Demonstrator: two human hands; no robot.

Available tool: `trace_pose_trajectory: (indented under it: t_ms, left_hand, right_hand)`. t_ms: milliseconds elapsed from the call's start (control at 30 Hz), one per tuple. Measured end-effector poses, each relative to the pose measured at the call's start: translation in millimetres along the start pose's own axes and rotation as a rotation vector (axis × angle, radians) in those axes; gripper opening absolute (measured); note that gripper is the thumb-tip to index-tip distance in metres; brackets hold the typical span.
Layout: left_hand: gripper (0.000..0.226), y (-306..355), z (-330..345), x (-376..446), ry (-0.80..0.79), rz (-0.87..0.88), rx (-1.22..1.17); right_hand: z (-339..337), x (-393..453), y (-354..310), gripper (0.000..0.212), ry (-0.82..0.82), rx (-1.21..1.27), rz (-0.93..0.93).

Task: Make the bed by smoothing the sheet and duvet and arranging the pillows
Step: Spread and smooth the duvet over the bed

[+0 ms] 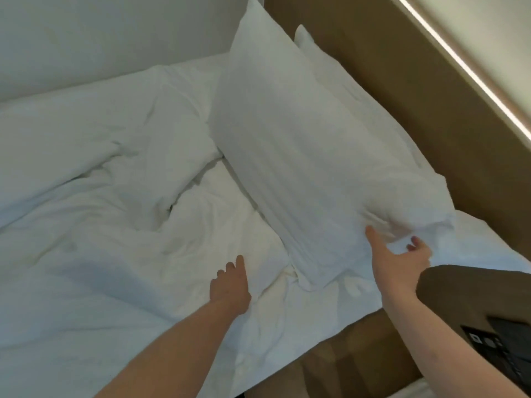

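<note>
A large white pillow leans along the brown headboard, its near end lifted off the bed. My right hand grips that near corner, thumb on top and fingers underneath. A second white pillow lies behind it against the headboard, mostly hidden. My left hand rests fingers-down on the rumpled white duvet, which covers the left part of the bed in deep folds. The white sheet shows at the bed's right corner.
The brown headboard runs diagonally at the right, with a lit strip above it. A dark bedside surface with a black control panel sits at lower right. A pale wall borders the bed's far side.
</note>
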State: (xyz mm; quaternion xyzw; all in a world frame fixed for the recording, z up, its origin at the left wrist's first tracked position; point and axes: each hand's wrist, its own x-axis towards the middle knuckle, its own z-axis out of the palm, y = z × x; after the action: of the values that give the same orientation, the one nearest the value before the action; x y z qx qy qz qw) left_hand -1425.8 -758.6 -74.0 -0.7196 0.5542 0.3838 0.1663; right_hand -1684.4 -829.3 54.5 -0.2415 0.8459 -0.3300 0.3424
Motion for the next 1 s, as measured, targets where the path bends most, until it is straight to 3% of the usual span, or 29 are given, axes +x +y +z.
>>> trace_pose_trajectory:
  t_ms: [100, 167, 200, 333, 467, 567, 600, 667, 733, 800, 867, 933, 1000]
  left_hand:
    - [0.056, -18.0, -1.1, 1.0, 0.131, 0.063, 0.013]
    - [0.047, -23.3, -19.4, -9.4, 0.234, 0.160, -0.080]
    - [0.044, -26.0, -33.2, -18.6, 0.294, 0.223, -0.141]
    - [0.013, -53.5, -102.3, -78.6, 0.574, 0.334, -0.465]
    - [0.017, -80.5, -149.2, -156.3, 0.852, 0.307, -0.796]
    - [0.018, -72.3, -151.6, -195.1, 0.838, 0.308, -0.918]
    - [0.016, -68.9, -147.2, -202.5, 0.823, 0.328, -0.950]
    - [0.017, -64.2, -137.4, -211.7, 0.768, 0.370, -1.007]
    - [0.022, -64.1, -132.3, -222.4, 0.699, 0.411, -1.024]
    - [0.036, -63.4, -129.5, -231.2, 0.616, 0.485, -1.022]
    - [0.045, -70.5, -124.0, -236.8, 0.519, 0.531, -0.991]
    - [0.031, -78.2, -108.1, -229.7, 0.459, 0.494, -0.909]
    - [0.020, -77.5, -90.3, -225.2, 0.396, 0.442, -0.814]
  right_hand:
    - [35.1, 0.4, -8.0, 0.124, -0.264, 0.225, 0.282]
    - [53.9, 29.3, -17.2, 0.139, -0.268, 0.286, 0.354]
    - [61.5, 46.5, -21.2, 0.134, -0.249, 0.321, 0.350]
    - [73.8, 101.9, -41.2, 0.073, -0.155, 0.499, 0.211]
    - [64.0, 50.2, -64.0, 0.076, -0.068, 0.463, 0.207]
    - [60.9, -20.4, -32.3, 0.114, -0.126, 0.234, 0.285]
    - [61.3, -45.6, -16.3, 0.127, -0.202, 0.114, 0.328]
    - [67.6, -93.1, 5.9, 0.131, -0.487, 0.035, 0.419]
    - [78.2, -126.4, 0.7, 0.114, -0.775, 0.160, 0.432]
    - [79.2, -148.4, -33.5, 0.089, -0.881, 0.347, 0.421]
    - [68.5, -172.9, -74.7, 0.057, -0.881, 0.438, 0.340]
    - [46.0, -193.2, -107.0, 0.027, -0.885, 0.444, 0.133]
    - [21.4, -207.2, -123.2, 0.035, -0.771, 0.542, -0.024]
